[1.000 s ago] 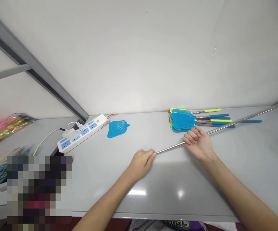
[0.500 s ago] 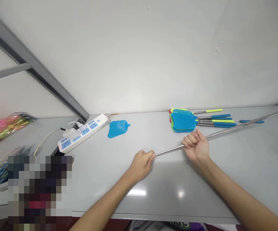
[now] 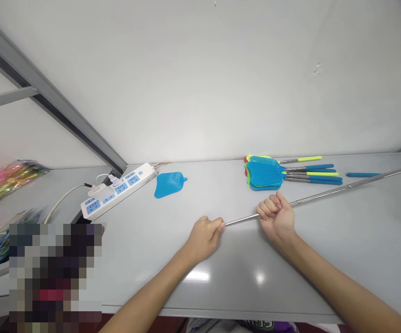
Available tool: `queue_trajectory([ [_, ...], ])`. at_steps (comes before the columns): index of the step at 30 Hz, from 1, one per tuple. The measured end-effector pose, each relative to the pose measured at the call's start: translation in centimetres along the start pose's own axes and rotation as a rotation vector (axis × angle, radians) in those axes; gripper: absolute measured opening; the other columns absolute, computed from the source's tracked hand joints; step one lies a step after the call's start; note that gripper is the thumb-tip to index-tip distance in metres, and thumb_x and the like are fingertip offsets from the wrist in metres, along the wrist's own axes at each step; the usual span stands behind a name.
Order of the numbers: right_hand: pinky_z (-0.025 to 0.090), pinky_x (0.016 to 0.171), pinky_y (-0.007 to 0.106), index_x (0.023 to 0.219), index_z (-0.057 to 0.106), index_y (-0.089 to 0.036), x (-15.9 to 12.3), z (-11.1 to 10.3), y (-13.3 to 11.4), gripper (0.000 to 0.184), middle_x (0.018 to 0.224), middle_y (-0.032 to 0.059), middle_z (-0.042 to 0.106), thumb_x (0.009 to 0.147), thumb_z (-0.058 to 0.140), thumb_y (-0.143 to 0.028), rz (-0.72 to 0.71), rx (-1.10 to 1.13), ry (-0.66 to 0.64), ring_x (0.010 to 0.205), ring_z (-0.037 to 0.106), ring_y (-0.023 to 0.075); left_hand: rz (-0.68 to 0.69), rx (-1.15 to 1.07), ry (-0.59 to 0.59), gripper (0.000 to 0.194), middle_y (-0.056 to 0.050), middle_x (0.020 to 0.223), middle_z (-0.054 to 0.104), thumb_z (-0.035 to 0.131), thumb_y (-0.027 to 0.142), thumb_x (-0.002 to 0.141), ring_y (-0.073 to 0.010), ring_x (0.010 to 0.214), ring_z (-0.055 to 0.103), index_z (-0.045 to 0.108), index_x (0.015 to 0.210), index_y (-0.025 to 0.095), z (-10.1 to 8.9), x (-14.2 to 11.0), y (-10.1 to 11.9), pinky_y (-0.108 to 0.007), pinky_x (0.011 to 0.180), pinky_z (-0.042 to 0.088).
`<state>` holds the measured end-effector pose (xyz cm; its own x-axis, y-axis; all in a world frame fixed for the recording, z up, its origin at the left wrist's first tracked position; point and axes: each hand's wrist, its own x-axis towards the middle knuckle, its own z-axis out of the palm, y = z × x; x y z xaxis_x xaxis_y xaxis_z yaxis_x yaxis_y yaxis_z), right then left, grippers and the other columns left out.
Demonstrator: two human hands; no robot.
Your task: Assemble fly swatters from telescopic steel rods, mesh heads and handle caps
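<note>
My left hand [image 3: 205,238] is closed round the thin left end of a telescopic metal rod [image 3: 325,195]. Further along the same rod, the fingers of my right hand [image 3: 276,217] wrap it, palm up. The rod slants up to the right, its thick end reaching past a loose blue handle grip [image 3: 362,175] on the table. A loose blue fly swatter head [image 3: 169,184] lies flat, left of my hands. Beyond my right hand rests a stack of fly swatters [image 3: 265,173] in blue, green, yellow and red, their handles pointing right.
A white power strip [image 3: 119,192] with plugs and cables lies at the left on the grey table [image 3: 134,259]. Packaged colourful goods [image 3: 9,182] are at the far left, near a grey metal frame [image 3: 64,106]. A white wall [image 3: 200,92] stands behind.
My right hand has slid slightly left toward my left hand. The rod has become a little shorter, its far right end drawn in and down. The left hand is nearly still.
</note>
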<state>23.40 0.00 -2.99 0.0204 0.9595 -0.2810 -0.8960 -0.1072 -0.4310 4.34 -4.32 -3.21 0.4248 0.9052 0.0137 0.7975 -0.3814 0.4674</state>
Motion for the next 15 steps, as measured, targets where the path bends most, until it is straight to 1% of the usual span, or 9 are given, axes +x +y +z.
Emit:
queue_trajectory([
  [9,0.015,0.033,0.02,0.052,0.016,-0.018,-0.63,0.21,0.74,0.039,0.042,-0.0075,0.009,0.077,0.045,-0.027,0.018,0.007,-0.003,0.035,0.012,0.0066,0.013,0.009,0.0,0.031,0.004,0.048,0.031,0.018,0.028,0.087,-0.0121,0.048,0.031,0.027,0.059,0.018,0.1,0.0,-0.02,-0.025,0.06,0.03],
  [12,0.015,0.033,0.02,0.052,0.017,-0.018,-0.6,0.36,0.66,0.039,0.042,-0.0075,0.01,0.077,0.045,-0.028,0.022,0.009,-0.011,0.035,0.012,0.0065,0.005,-0.004,0.002,0.032,0.004,0.048,0.031,0.018,0.029,0.087,-0.0121,0.049,0.032,0.028,0.059,0.019,0.03,0.04,0.07,-0.025,0.06,0.031],
  [15,0.017,0.033,0.02,0.052,0.018,-0.018,-0.6,0.81,0.24,0.04,0.042,-0.0075,0.011,0.077,0.046,-0.03,0.027,-0.008,-0.049,0.035,0.014,0.0063,-0.025,-0.038,0.008,0.032,0.003,0.049,0.032,0.018,0.03,0.087,-0.0124,0.05,0.034,0.031,0.059,0.019,-0.22,0.1,0.24,-0.025,0.059,0.031],
])
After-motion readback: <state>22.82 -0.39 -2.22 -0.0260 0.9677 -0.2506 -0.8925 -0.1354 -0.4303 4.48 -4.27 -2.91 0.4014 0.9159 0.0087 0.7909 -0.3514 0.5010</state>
